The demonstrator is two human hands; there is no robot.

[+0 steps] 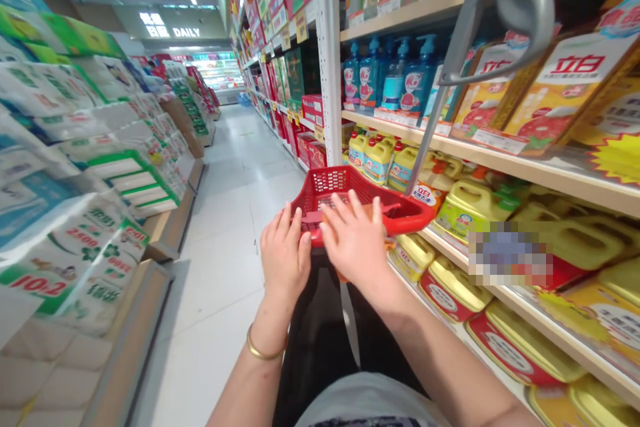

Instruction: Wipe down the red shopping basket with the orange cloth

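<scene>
On my feed the left hand (284,250) and right hand (356,235), fingers spread, are already at the near rim of the red basket (370,188), its contents too hidden to judge what's left.

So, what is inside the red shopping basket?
Inside the red shopping basket, its perforated far wall shows. The right hand covers some of the near part; anything there is hidden.
</scene>
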